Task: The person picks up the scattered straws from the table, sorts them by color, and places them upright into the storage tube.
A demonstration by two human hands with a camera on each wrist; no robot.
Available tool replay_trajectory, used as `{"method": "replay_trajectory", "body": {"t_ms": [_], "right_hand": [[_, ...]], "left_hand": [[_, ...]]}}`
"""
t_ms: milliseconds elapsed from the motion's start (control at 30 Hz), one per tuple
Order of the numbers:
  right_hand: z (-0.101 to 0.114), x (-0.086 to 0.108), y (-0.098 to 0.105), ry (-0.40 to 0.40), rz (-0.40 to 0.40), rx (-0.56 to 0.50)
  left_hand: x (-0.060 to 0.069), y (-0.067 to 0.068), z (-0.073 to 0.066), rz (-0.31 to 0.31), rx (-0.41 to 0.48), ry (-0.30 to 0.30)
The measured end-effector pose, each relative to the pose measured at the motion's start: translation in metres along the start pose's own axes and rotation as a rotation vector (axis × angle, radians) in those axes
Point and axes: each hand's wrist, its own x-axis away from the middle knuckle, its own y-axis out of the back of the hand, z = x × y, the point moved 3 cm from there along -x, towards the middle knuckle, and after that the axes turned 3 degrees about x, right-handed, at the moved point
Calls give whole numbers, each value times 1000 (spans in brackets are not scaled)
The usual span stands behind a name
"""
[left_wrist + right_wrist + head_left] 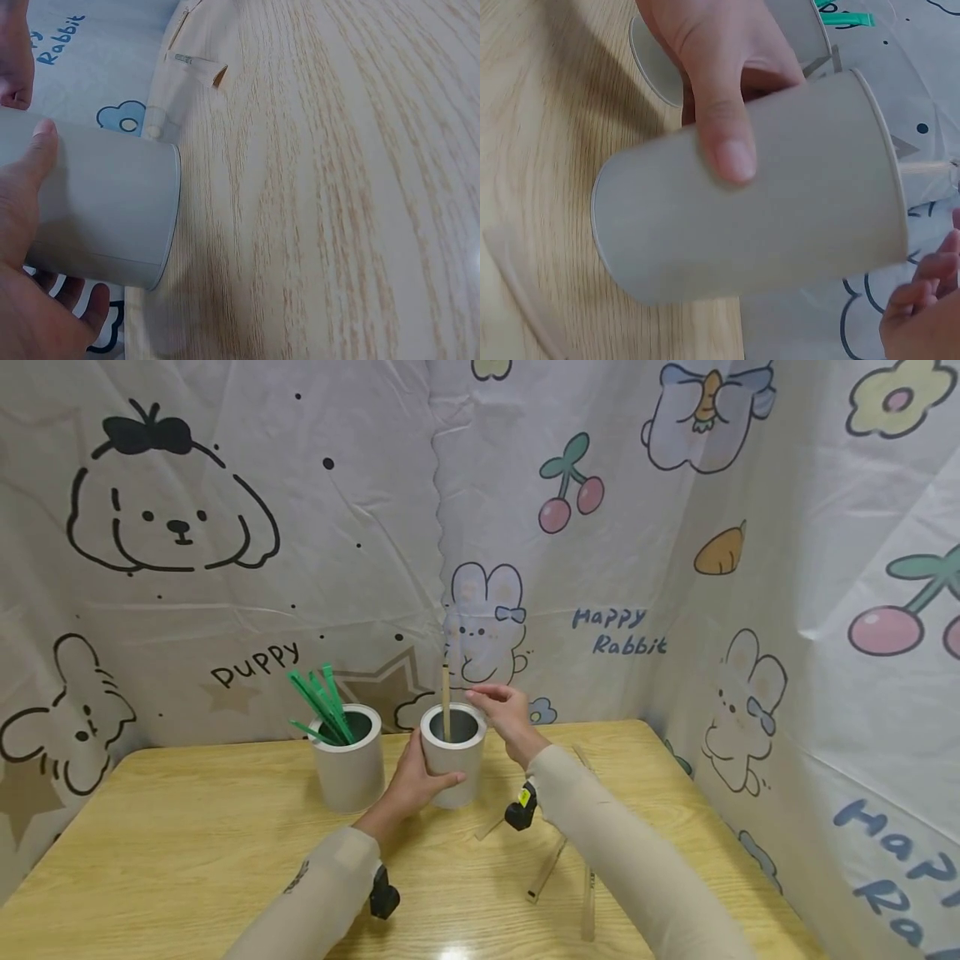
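Currently, the left grip [412,783] holds a pale cup [463,760] with a wooden stick [446,702] upright inside; the right grip [510,714], loosely bent, hovers just beside the stick. Left of the left grip, a second cup [352,777] on the surface [225,843] carries green strips [336,714].

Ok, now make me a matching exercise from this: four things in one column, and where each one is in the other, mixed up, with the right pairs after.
Things
1. green sticks
2. left hand
3. right hand
4. loose tan sticks

Places
A. lying on the table
B. raised near the rim of the right cup
C. leaning inside the left cup
D. gripping the side of the right cup

Pairs: 1-C, 2-D, 3-B, 4-A
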Motion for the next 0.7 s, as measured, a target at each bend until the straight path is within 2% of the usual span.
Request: {"method": "replay_trajectory", "body": {"t_ms": [200,433,567,700], "right_hand": [[1,8,23,23,121,46],[-7,21,72,48,234,134],[-17,29,105,42,260,218],[-34,33,139,-3,228,326]], "left_hand": [[-1,-1,1,-4,1,0],[0,-1,-1,-3,1,10],[0,-1,-1,0,2,20],[0,0,1,0,-1,22]]}}
